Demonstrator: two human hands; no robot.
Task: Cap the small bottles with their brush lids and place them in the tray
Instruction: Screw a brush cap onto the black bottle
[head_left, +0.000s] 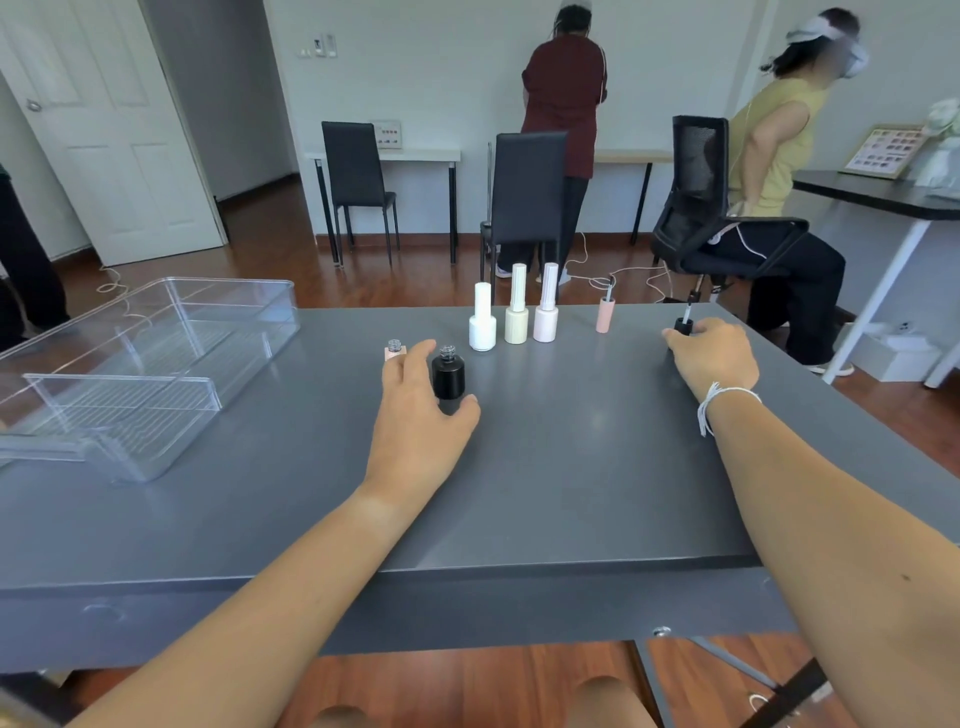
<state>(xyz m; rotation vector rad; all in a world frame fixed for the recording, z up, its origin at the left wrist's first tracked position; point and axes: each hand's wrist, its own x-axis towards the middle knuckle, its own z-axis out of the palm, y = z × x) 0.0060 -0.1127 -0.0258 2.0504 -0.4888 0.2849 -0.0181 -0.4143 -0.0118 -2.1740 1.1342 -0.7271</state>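
An uncapped black bottle (448, 375) stands mid-table, and my left hand (423, 410) curls round it from the left and below. Behind that hand an uncapped pink bottle (394, 351) is partly hidden. My right hand (714, 356) grips a black brush lid (683, 325) standing brush-up at the right. A pink brush lid (605, 313) stands brush-up nearby. Capped white (482, 325), cream (517, 312) and pale pink (546, 310) bottles stand in a row at the back. The clear plastic tray (156, 358) sits at the left.
The grey table (519, 493) ends close behind the bottle row. Black chairs (524, 197) and other people are in the room beyond. A clear divider insert (119, 400) lies in the tray's near half.
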